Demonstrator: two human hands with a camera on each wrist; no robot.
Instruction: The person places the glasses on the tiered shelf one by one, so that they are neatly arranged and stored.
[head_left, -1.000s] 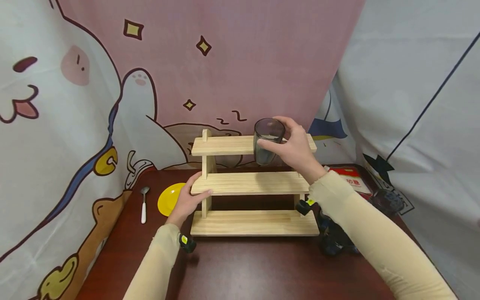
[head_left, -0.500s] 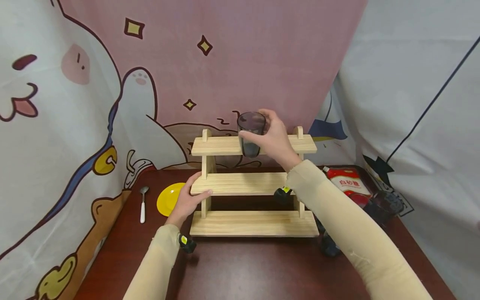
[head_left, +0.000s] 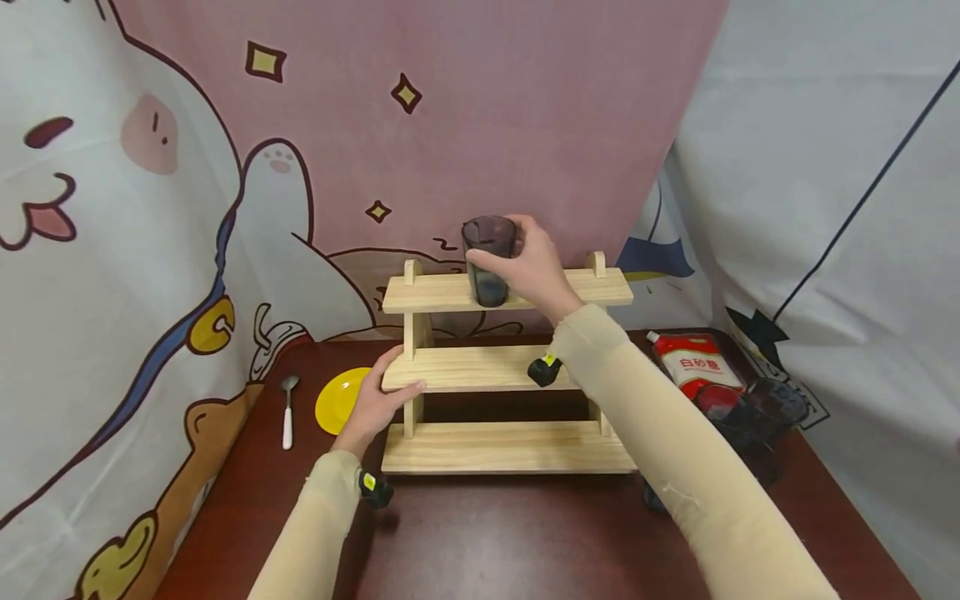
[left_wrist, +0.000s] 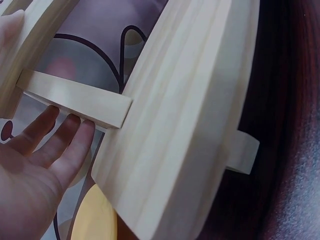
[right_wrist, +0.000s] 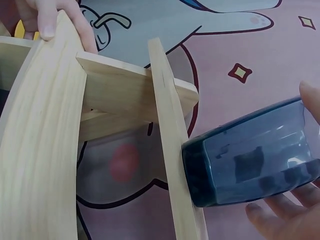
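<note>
A three-tier wooden shelf rack (head_left: 472,367) stands on the dark table. My left hand (head_left: 375,404) holds the left end of its middle shelf, thumb at the front edge; in the left wrist view that hand's fingers (left_wrist: 72,150) curl beside the side post. My right hand (head_left: 536,271) grips a dark, see-through drinking glass (head_left: 491,292) round its side, thumb in front. The glass is upright over the top shelf (head_left: 435,292), left of its middle. In the right wrist view, the base of the glass (right_wrist: 250,155) is right at that shelf's surface.
Left of the rack lie a yellow plate (head_left: 337,404) and a white-handled spoon (head_left: 288,417). On the right are a red and white bag (head_left: 697,362) with printed characters and dark transparent glassware (head_left: 761,421), partly behind the right sleeve. A printed cloth (head_left: 525,125) hangs behind.
My right hand has carried the glass leftward and slightly up and back, from the right half of the top shelf to left of its middle. My left hand keeps its place on the middle shelf.
</note>
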